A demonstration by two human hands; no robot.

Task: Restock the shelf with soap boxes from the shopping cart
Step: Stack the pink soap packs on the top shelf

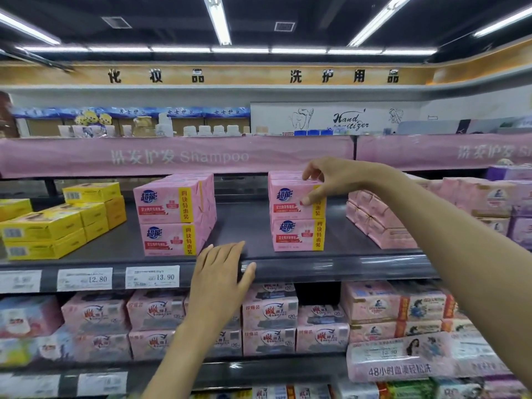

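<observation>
Pink soap box [288, 201], yellow side strip and blue logo, sits atop another on the shelf [244, 226]. Right hand [335, 180] grips its top corner, fingers above, thumb in front. Left hand [221, 270] lies flat on the shelf edge, fingers together.

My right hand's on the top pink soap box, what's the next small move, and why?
Probably let go of the top pink box: it already sits on the lower pink box, fronts roughly flush, and your right hand pinches its corner. Your left hand rests on the shelf edge.
</observation>
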